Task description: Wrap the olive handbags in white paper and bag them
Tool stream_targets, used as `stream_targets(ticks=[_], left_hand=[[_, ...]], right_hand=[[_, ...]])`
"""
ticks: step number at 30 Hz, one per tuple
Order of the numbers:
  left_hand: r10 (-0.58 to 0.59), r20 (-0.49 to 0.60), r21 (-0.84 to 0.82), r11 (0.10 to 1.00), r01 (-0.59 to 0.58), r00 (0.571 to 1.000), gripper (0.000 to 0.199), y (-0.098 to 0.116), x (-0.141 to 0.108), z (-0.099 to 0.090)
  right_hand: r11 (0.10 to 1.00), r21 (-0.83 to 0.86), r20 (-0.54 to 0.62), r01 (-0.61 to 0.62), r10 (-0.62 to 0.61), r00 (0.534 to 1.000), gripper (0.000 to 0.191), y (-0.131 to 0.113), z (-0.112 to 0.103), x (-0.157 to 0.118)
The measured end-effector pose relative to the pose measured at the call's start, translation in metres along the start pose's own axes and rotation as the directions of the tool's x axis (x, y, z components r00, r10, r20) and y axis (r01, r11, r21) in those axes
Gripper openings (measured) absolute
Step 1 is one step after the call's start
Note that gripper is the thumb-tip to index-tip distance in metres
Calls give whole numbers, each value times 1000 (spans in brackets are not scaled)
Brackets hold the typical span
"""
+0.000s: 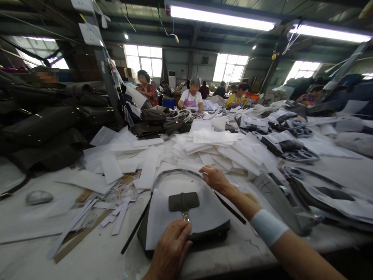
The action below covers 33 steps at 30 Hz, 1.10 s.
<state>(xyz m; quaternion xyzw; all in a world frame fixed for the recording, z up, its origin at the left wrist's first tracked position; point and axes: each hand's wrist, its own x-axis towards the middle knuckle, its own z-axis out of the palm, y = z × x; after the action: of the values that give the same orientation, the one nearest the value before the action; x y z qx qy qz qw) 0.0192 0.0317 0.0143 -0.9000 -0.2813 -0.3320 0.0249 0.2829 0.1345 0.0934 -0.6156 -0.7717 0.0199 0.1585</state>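
A dark handbag [210,232] lies on the table in front of me, its front covered by a white sheet [159,217]. A dark flap tab [183,202] with a metal clasp [185,216] shows over the sheet. My left hand [171,247] is at the clasp, fingers pressed together on it. At the right side of the wrapped handle [177,171] is my right hand [214,178], fingers bent; whether it grips the handle is unclear. Dark straps [135,230] stick out on both sides of the bag.
White sheets [215,137] are heaped behind the bag, with paper scraps [121,214] to the left. A grey tape dispenser-like device [281,202] and wrapped bags [326,194] stand at right. Dark bags [40,124] are piled far left. Several people sit beyond the table [96,249].
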Motion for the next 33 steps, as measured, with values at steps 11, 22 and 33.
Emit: stream_targets(ticks=[11,22,33], left_hand=[[-51,35,-67,996,54,998,38,1,-1,-2],[-108,134,-159,979,129,985,37,6,3,-6],[-140,138,19,990,139,980,27,12,-3,-1]], right_hand=[[982,-186,103,8,11,995,27,46,47,33],[984,-153,-278,-94,48,959,54,-1,-24,5],[928,-274,-73,255,-284,956,48,-76,28,-118]])
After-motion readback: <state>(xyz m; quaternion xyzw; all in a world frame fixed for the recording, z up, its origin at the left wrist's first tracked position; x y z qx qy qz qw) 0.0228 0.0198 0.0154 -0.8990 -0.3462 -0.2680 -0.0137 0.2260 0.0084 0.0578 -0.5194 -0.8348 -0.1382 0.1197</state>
